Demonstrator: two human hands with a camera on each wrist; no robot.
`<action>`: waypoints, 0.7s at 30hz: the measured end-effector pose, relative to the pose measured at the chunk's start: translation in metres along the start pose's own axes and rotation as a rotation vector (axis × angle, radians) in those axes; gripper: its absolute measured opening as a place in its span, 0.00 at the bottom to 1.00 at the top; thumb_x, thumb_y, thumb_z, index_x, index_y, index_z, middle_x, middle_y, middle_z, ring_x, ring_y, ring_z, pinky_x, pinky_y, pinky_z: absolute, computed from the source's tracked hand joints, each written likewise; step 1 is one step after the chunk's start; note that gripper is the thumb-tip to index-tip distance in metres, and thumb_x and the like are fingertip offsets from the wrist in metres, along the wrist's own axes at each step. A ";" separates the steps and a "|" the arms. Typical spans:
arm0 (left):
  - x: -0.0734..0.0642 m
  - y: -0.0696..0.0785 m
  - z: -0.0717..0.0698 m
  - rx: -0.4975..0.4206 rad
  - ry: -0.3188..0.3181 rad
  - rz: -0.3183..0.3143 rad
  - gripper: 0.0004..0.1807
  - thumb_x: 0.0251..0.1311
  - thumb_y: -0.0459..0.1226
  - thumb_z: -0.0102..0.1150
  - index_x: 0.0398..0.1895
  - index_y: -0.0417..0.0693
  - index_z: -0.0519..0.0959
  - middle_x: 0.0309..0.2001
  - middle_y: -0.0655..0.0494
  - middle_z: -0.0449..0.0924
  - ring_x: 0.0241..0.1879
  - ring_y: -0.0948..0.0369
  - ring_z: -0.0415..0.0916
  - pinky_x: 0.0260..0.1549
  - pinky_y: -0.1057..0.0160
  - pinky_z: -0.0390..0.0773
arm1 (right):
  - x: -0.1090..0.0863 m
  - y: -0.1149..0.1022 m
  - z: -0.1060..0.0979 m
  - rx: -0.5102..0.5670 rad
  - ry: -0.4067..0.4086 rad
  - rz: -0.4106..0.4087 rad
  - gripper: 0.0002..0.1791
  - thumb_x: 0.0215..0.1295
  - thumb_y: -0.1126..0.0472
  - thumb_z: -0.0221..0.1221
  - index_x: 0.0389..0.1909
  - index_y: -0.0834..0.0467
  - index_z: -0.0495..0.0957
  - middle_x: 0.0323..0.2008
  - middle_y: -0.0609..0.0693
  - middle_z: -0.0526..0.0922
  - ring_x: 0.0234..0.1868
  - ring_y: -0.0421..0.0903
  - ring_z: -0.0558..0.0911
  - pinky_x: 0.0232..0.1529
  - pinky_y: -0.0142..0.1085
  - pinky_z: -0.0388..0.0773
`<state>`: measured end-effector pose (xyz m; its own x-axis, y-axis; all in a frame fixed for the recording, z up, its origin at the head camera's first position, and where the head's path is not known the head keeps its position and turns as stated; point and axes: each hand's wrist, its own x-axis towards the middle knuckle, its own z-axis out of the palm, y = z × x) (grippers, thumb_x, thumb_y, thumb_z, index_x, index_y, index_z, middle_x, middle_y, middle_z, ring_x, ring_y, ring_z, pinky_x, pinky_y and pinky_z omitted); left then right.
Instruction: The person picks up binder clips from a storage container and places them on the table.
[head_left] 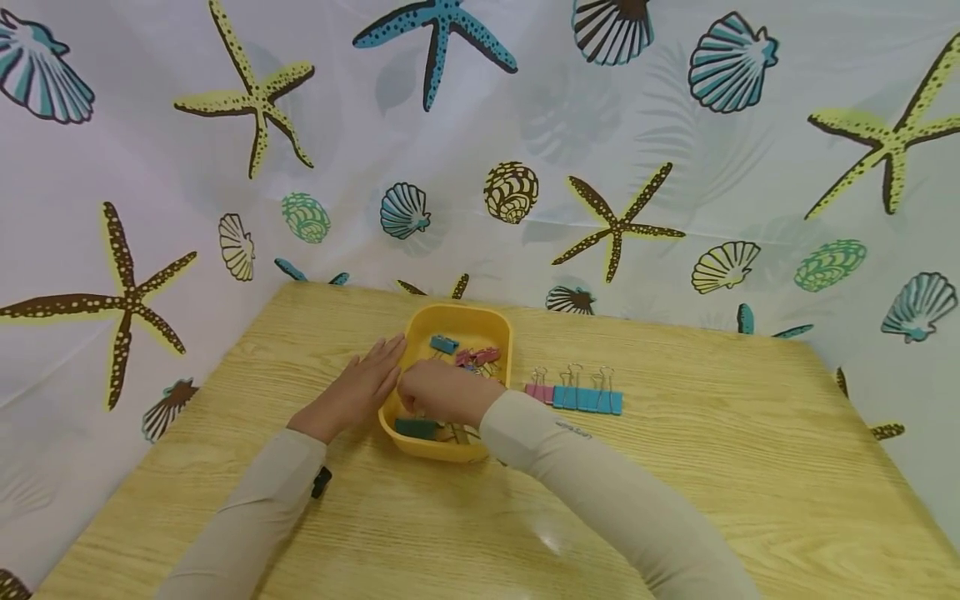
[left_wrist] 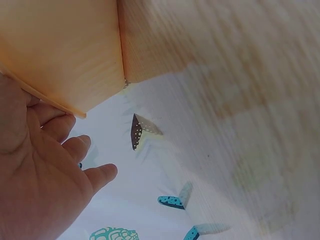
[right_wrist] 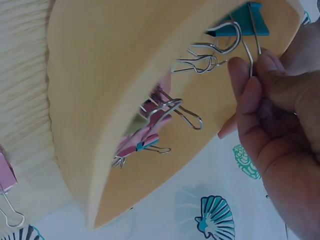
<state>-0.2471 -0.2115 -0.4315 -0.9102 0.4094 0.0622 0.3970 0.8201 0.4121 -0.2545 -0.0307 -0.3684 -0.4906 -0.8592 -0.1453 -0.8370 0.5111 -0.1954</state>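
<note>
In the head view a yellow plastic bin (head_left: 444, 452) stands on the table with several binder clips inside. My left hand (head_left: 352, 390) lies along its left wall; in the left wrist view the fingers (left_wrist: 76, 148) are extended, some touching the rim. My right hand (head_left: 448, 392) reaches into the bin. The right wrist view shows its thumb and fingers pinching the wire handles of a teal binder clip (right_wrist: 256, 22). Pink binder clips (right_wrist: 145, 131) and loose wire handles lie deeper in the bin. A smaller blue clip (head_left: 444, 343) sits near the back wall.
Right of the bin, a row of binder clips stands on the wooden table (head_left: 712, 433): a pink one (head_left: 539, 392) at the left, then blue ones (head_left: 588, 400), handles up. Behind the table hangs a white curtain (head_left: 465, 142) printed with starfish and shells.
</note>
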 end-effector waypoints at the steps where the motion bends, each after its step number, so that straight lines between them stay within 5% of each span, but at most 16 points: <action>1: 0.000 0.000 0.000 0.001 0.002 -0.002 0.30 0.77 0.43 0.33 0.76 0.42 0.46 0.76 0.48 0.43 0.75 0.46 0.39 0.66 0.34 0.45 | -0.001 0.001 0.000 0.005 0.011 -0.007 0.14 0.67 0.69 0.56 0.21 0.56 0.77 0.17 0.42 0.65 0.21 0.38 0.61 0.26 0.26 0.61; 5: 0.000 0.001 -0.002 -0.006 0.005 -0.007 0.30 0.77 0.41 0.35 0.76 0.41 0.46 0.76 0.48 0.43 0.74 0.45 0.39 0.66 0.33 0.44 | -0.003 0.003 -0.003 0.016 0.037 -0.005 0.09 0.67 0.69 0.56 0.34 0.56 0.84 0.31 0.42 0.80 0.32 0.37 0.75 0.38 0.25 0.73; 8: 0.000 0.002 -0.002 -0.003 -0.002 -0.005 0.30 0.77 0.42 0.34 0.76 0.41 0.46 0.76 0.48 0.42 0.74 0.45 0.39 0.66 0.33 0.45 | -0.004 0.004 -0.005 0.006 0.039 0.003 0.09 0.67 0.68 0.56 0.39 0.56 0.85 0.38 0.44 0.83 0.39 0.39 0.80 0.44 0.28 0.76; 21: -0.001 0.002 -0.001 0.004 -0.001 -0.007 0.30 0.77 0.43 0.33 0.76 0.41 0.46 0.76 0.48 0.42 0.74 0.44 0.40 0.66 0.33 0.44 | -0.018 -0.008 -0.015 -0.112 0.057 -0.040 0.09 0.66 0.68 0.58 0.40 0.56 0.85 0.39 0.46 0.82 0.38 0.39 0.79 0.43 0.27 0.75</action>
<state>-0.2453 -0.2106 -0.4293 -0.9129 0.4040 0.0584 0.3911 0.8247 0.4086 -0.2425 -0.0200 -0.3501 -0.4664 -0.8806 -0.0832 -0.8765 0.4728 -0.0903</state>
